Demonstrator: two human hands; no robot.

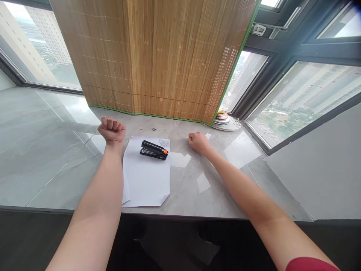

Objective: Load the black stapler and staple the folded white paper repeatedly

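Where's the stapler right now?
Head view, left of centre: the stapler lies on the upper part of the white paper, between the left hand and the right hand.

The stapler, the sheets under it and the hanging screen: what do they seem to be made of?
Stapler: probably plastic, from its smooth black casing; the paler part in its gap may be metal. Sheets: thin white paper, matte, one corner bent. Screen: apparently bamboo or wood slats, judging by the fine vertical grain; shiny streaks suggest a varnished finish.
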